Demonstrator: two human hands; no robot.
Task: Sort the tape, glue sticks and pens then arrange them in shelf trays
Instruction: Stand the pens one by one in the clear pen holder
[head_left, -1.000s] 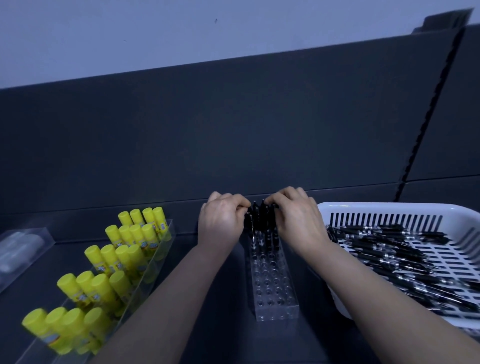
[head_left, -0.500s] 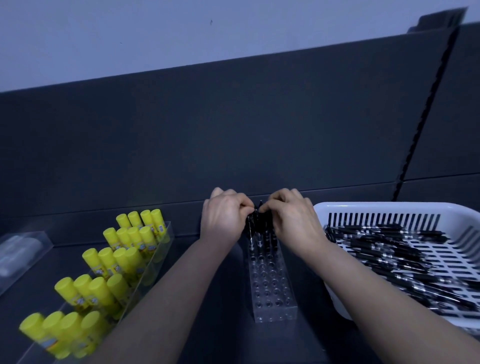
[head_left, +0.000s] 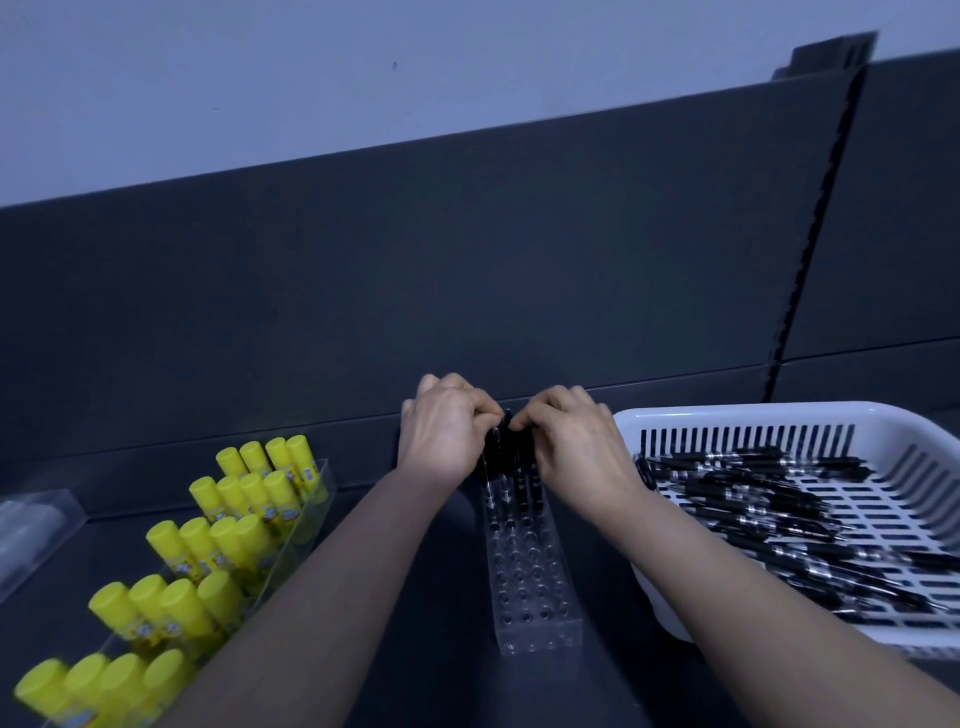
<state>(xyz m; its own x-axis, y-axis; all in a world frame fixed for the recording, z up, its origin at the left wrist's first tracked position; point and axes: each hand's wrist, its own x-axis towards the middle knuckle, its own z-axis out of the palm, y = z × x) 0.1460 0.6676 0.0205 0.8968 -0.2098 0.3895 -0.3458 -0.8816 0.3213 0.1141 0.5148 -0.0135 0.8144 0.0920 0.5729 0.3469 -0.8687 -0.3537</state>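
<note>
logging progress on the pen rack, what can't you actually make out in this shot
Head view:
Standing pens at the far end of the clear rack: count hidden by the left hand and right hand, pinching their tops.
Clear tray at far left: cut off by the edge, contents blurred.
Nearest glue sticks: blurred, labels unreadable.
Loose pens in the white basket: too tangled and dim to count; basket runs off the right edge.

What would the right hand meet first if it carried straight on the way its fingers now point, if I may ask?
Probably the black pens standing in the clear holder, which the right hand pinches at their tops; the left hand lies just beyond, though depth is unclear.
</note>
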